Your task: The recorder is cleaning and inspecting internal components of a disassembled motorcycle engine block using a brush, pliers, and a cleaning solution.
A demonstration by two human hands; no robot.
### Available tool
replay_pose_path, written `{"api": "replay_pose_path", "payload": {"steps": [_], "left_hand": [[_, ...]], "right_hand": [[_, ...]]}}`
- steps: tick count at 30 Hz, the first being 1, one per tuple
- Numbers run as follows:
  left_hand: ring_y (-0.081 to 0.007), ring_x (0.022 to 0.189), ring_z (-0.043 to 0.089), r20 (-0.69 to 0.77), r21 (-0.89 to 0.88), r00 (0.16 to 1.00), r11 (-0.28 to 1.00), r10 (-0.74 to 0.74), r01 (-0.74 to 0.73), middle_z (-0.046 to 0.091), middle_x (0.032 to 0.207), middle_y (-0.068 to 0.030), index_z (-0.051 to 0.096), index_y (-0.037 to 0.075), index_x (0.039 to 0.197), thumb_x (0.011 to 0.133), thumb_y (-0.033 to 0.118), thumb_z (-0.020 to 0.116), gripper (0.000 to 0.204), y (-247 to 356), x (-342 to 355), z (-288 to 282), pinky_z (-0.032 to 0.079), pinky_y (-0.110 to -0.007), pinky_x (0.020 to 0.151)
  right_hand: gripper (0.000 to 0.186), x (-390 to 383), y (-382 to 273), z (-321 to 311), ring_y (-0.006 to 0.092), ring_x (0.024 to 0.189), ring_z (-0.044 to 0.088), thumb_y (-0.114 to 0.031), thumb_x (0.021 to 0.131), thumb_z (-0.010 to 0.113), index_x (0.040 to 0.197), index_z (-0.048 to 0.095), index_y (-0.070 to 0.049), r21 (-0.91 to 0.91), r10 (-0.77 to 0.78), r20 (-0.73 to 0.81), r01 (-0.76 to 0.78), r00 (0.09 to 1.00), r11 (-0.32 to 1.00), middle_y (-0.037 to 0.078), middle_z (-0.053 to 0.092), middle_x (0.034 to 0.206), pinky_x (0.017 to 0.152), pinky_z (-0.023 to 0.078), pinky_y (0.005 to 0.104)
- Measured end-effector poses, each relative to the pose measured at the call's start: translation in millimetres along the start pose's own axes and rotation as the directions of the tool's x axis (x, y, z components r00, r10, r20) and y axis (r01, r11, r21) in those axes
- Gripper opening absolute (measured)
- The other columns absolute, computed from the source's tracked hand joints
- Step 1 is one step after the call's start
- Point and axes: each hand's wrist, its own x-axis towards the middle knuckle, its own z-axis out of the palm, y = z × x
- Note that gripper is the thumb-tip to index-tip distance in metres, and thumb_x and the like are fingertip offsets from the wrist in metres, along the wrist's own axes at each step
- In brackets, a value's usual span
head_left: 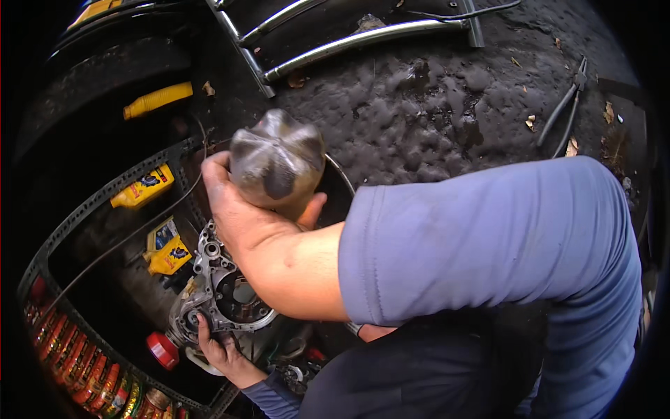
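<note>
My right hand (234, 202) is wrapped round a clear plastic bottle (278, 164) with greyish-brown contents or grime. The bottle's lobed base faces up toward me, and its neck is hidden below. Beneath it sits a grey metal engine casing (213, 283) with a large round opening and several bolt holes; my right forearm covers part of it. My left hand (227, 356) grips the casing's near edge, one finger lying on the metal. Beside that hand is a round red cap or lid (162, 350).
Yellow bottles (144, 187) lie left of the casing, within a perforated metal frame (70, 227). Colourful packages (77, 356) line the lower left. A yellow tube-like container (159, 100) lies farther off. A chrome metal frame (363, 38) and long-handled pliers (569, 101) rest on dark, uneven ground (412, 105).
</note>
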Motion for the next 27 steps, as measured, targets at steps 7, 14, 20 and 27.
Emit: {"api": "replay_pose_path", "payload": {"steps": [7,14,20,27], "left_hand": [[-0.0329,0.115,0.067,0.010,-0.149,0.997,0.986,-0.078,0.079,0.069,0.127,-0.0156,0.064,-0.001,0.126,0.096,0.018,0.070,0.037,-26,19,-11,0.052,-0.052,0.103],[-0.0331,0.113,0.067,-0.046,-0.530,0.950,0.813,-0.310,0.240,0.068,0.126,-0.0164,0.060,-0.001,0.130,0.094,0.016,0.072,0.042,-36,19,28,0.054,-0.053,0.101],[-0.0273,0.107,0.069,-0.115,-0.675,0.961,0.730,-0.250,0.109,0.069,0.121,-0.0144,0.061,-0.003,0.128,0.088,0.004,0.074,0.042,-40,12,53,0.057,-0.042,0.097],[-0.0271,0.112,0.064,-0.265,-0.705,0.958,0.700,-0.108,-0.116,0.063,0.129,-0.0133,0.055,0.003,0.135,0.078,-0.005,0.078,0.062,-38,5,78,0.056,-0.043,0.098]], "right_hand": [[0.027,-19,37,8,0.0253,0.085,0.062,-0.012,0.064,0.083,0.090,0.080,-0.015,0.195,-0.070,-0.049,0.079,0.996,0.978,0.001,0.070,0.085,0.082,0.040,0.0528],[0.024,-34,54,-6,0.0274,0.089,0.062,-0.021,0.089,0.060,0.094,0.079,-0.007,0.372,0.180,-0.110,-0.128,0.977,0.919,0.012,0.064,0.090,0.090,0.037,0.0501],[0.019,-30,55,-42,0.0251,0.084,0.062,-0.020,0.087,0.062,0.090,0.079,-0.014,0.282,0.195,-0.145,-0.149,0.970,0.948,0.008,0.062,0.084,0.089,0.037,0.0485],[0.018,-29,57,-70,0.0253,0.087,0.064,-0.021,0.086,0.065,0.092,0.079,-0.012,0.153,0.212,-0.019,-0.207,0.977,0.966,0.008,0.066,0.089,0.090,0.037,0.0486]]}}
